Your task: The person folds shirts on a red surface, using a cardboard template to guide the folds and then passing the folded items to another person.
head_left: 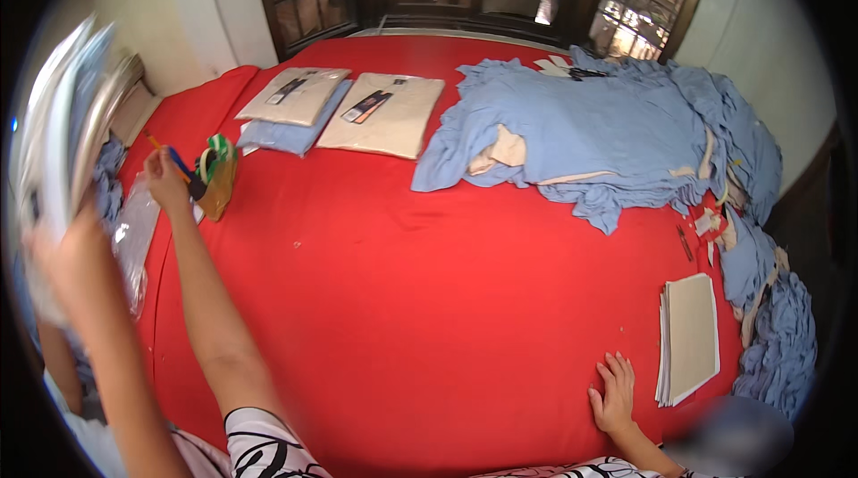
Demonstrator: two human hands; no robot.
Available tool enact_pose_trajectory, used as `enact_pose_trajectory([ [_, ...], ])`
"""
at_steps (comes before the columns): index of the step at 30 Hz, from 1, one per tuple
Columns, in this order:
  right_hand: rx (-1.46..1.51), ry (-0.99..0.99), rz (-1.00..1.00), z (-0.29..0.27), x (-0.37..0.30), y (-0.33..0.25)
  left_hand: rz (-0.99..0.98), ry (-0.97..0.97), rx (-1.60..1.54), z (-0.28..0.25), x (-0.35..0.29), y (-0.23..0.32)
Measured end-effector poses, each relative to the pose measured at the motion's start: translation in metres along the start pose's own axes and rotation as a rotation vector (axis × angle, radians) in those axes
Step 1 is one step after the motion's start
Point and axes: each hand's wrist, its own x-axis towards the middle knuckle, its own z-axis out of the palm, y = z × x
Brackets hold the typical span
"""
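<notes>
At the left of the red-covered table, my left hand (165,181) pinches a thin orange pencil-like stick (152,138), partly hidden by the fingertips. Right beside it stands an amber holder (217,197) with a green tape roll and a blue item. My right hand (613,396) rests on the red cloth (429,317) near the front edge, fingers spread and holding nothing. To its right lies a stack of tan cards (690,339). A co-worker's hand (71,268), blurred, lifts a bundle of bagged garments (67,121) at the far left.
Bagged cream garments (380,116) lie at the back, some stacked over a blue one (284,136). A large heap of blue garments (590,125) covers the back right and hangs over the right edge. Small snips (685,243) lie nearby. Clear plastic bags (134,241) sit at left.
</notes>
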Motion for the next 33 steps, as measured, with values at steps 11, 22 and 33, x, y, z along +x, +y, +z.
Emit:
enact_pose_trajectory([
  [11,0.568,-0.027,0.246,-0.072,0.058,-0.048,-0.028,-0.889,-0.813,-0.015,-0.271,0.364],
  [22,0.776,0.379,0.287,-0.136,0.033,0.161,0.334,-1.478,-0.883,-0.012,-0.517,0.575],
  [33,0.865,0.773,0.486,-0.124,0.096,0.458,0.903,-1.451,-0.646,0.133,-0.762,0.728],
])
